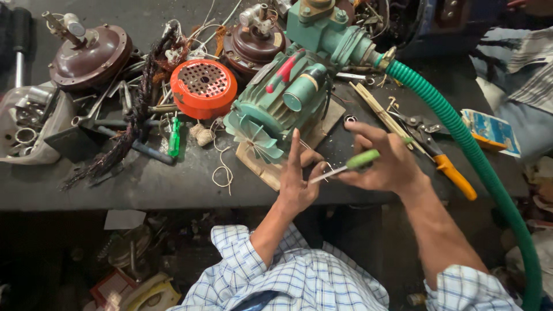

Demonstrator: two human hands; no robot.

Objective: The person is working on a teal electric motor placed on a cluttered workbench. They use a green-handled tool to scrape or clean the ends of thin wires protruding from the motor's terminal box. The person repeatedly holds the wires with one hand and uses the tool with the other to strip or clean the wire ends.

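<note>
At the far left of the dark worktop (144,178) stands a brown domed motor housing (89,55), with loose metal rings and fittings (23,124) nearer. Right of these lies an orange vented fan cover (203,87), a small green screwdriver (174,137) just near it. In the middle a green electric pump motor (288,98) rests on a wooden board (262,164), its pale fan blades (253,135) bare and facing the person. The left hand (296,181) hovers near the fan, fingers spread and holding nothing I can make out. The right hand (386,161) is clamped on a green-handled screwdriver (345,166), whose tip points at the left palm. Good work here would likely mean steadying the blade before touching the fan. A green ribbed hose (461,138) runs right, past orange-handled pliers (443,164).
</note>
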